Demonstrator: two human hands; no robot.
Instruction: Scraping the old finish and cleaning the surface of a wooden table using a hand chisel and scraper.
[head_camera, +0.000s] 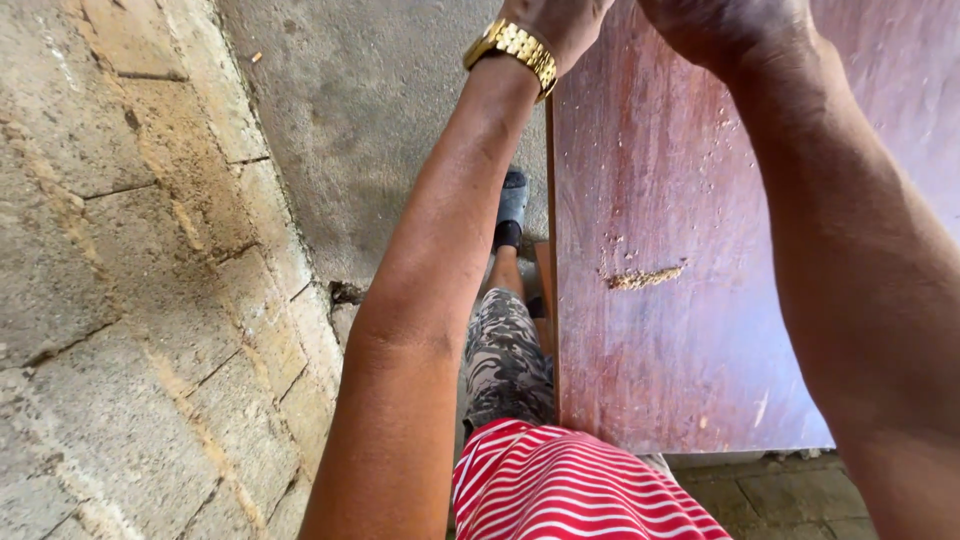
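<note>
Sawdust (645, 277) dots the red board (690, 340) — block wall (130, 280) left; both hands' grips cut off, untellable.

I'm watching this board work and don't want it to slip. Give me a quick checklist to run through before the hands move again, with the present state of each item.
1. Left hand on the reddish-brown board: ok, it rests at the board's left edge near the top of the view.
2. Right hand on the board: ok, it lies on the face, though the fingers are cut off by the frame.
3. Firmness of either grip: cannot tell, fingertips out of view.
4. Board face free of debris: not ok, a small sawdust pile and scattered specks lie on it.
5. Foot placement: ok, the slippered foot stands on the concrete floor beside the board.
6. Board's support underneath: cannot tell.
</note>
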